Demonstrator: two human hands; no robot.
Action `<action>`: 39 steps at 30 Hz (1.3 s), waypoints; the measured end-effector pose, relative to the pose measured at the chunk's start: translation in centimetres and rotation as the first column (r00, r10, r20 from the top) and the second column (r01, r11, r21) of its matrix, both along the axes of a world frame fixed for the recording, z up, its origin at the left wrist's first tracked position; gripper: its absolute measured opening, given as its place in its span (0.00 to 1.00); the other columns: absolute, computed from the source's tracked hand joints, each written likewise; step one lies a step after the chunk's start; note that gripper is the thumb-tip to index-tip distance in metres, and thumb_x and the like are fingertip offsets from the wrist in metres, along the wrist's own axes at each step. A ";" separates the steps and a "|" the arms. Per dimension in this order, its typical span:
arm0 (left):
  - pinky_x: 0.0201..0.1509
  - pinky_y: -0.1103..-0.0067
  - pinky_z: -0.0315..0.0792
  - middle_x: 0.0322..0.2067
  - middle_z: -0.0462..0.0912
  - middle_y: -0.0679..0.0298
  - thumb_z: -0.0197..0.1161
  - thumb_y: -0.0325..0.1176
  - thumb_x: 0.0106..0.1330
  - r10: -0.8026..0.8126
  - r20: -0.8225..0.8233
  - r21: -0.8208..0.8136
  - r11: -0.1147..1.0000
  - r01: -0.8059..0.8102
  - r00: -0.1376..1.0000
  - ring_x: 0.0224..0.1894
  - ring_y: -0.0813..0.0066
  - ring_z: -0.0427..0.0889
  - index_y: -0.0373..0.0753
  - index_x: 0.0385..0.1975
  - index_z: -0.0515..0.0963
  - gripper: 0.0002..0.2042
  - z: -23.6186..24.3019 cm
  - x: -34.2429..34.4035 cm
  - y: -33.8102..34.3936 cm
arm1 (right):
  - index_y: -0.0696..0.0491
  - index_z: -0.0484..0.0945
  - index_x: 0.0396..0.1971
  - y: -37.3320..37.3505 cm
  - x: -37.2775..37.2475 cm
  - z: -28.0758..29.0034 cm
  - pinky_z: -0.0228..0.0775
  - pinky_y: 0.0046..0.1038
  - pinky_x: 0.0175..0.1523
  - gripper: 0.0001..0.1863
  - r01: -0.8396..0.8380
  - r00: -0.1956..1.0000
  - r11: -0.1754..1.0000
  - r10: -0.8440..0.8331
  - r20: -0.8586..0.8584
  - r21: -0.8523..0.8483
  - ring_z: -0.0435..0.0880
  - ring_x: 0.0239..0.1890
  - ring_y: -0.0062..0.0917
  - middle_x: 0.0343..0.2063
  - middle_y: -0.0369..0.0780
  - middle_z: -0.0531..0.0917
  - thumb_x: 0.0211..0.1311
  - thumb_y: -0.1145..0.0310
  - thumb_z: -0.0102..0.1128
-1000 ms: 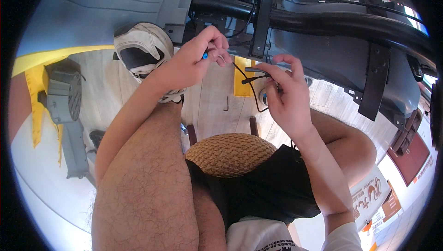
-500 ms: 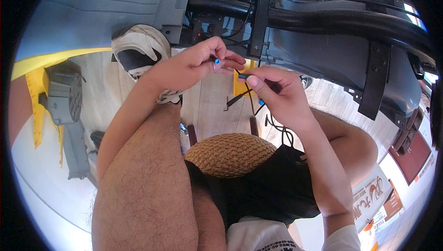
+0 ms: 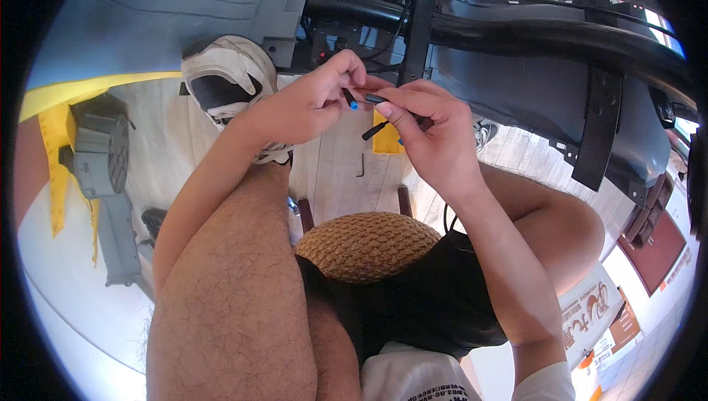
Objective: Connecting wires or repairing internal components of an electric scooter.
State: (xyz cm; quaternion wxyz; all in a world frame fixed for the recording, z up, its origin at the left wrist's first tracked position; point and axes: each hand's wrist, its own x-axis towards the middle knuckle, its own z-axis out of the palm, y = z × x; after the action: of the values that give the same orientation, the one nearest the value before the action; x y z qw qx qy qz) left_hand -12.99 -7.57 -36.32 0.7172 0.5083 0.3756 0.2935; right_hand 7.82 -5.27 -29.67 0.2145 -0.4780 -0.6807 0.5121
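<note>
My left hand [image 3: 332, 99] pinches a small black cable connector with a blue tip [image 3: 352, 104]. Close beside it, my right hand [image 3: 431, 136] has thumb and index finger on a black connector [image 3: 374, 98]; the two connectors are near each other, and whether they touch cannot be told. A second black plug [image 3: 372, 131] dangles below my right fingers, with a bit of blue showing behind my thumb. Both hands are just below a black metal frame [image 3: 516, 32] with cables [image 3: 398, 32]. A yellow piece [image 3: 387, 143] is behind my hands, partly hidden.
A grey panel [image 3: 147, 18] lies at upper left, above my shoe [image 3: 228, 77]. A grey metal part [image 3: 103, 150] stands at left. Below are a woven stool [image 3: 369, 246] and my legs. A hex key [image 3: 361, 165] lies on the floor. Printed cartons [image 3: 619, 327] are at lower right.
My right hand has moved up and left, bringing its connector close to my left hand. The blue-tipped connector in my left fingers has moved rightward and now points more downward.
</note>
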 end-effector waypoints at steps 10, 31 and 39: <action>0.69 0.71 0.65 0.58 0.70 0.47 0.46 0.21 0.72 0.051 0.188 -0.098 0.995 -0.033 0.981 0.63 0.68 0.69 0.37 0.40 0.61 0.04 -1.4 0.2 -0.1 | 0.58 0.84 0.37 0.0 0.7 -0.9 0.69 0.25 0.36 0.07 0.022 0.996 0.992 -0.033 -0.085 -0.125 0.79 0.29 0.24 0.27 0.41 0.81 0.61 0.75 0.62; 0.50 0.81 0.73 0.40 0.84 0.57 0.55 0.18 0.66 0.150 -0.143 -0.002 0.988 -0.152 0.978 0.44 0.79 0.81 0.34 0.36 0.68 0.05 0.3 0.7 0.5 | 0.56 0.85 0.35 0.0 0.8 -0.6 0.71 0.34 0.36 0.07 -0.024 0.976 0.988 -0.010 0.219 0.153 0.80 0.29 0.38 0.26 0.44 0.80 0.56 0.73 0.65; 0.42 0.81 0.75 0.33 0.82 0.62 0.61 0.20 0.63 0.182 -0.062 -0.062 0.981 -0.186 0.981 0.34 0.77 0.82 0.30 0.37 0.75 0.05 0.4 0.6 0.5 | 0.56 0.85 0.35 0.1 0.7 -0.5 0.72 0.37 0.38 0.07 -0.103 0.948 0.974 0.035 0.315 0.201 0.80 0.32 0.39 0.26 0.43 0.79 0.56 0.72 0.64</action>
State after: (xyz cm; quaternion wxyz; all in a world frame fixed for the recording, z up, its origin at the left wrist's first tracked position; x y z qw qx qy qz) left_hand -12.38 -7.12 -35.92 0.6929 0.4549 0.4505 0.3316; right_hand 8.52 -5.17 -30.13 0.1375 -0.5021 -0.7736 0.3612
